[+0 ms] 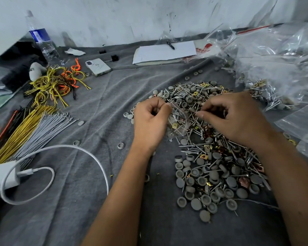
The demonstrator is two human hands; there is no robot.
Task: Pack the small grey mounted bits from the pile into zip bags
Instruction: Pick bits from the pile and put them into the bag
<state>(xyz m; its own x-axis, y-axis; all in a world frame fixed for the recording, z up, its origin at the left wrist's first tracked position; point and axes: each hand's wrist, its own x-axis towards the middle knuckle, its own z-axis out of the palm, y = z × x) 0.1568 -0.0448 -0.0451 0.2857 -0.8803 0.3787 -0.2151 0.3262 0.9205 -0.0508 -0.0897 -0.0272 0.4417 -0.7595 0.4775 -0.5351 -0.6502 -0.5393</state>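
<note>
The left hand (150, 119) pinches the mouth of a small clear zip bag (177, 122), its fingers curled round the plastic; the bag hangs over the near-left side of the pile (210, 144) and already holds a few screws and a gold clip or two. The right hand (238, 118) hovers just beside the bag's mouth with fingers curled and thumb out; whether it pinches a piece cannot be told, as the fingertips blur against the pile. The pile spreads over the grey blanket (96, 201) on its right half, a mix of round grey caps, silver screws and gold and copper clips, with loose caps scattered around its edges. Toward the blanket's far-right corner lies a heap of filled bags (277, 73), clear plastic showing screws and caps inside. At the far edge sit a notepad (164, 52) with a pen on it, a phone (98, 66) and a water bottle (41, 39). Along the left edge lie bundled ties (34, 125) in yellow, grey and orange, and a white cable (64, 151) loops from a charger at the near-left edge.
</note>
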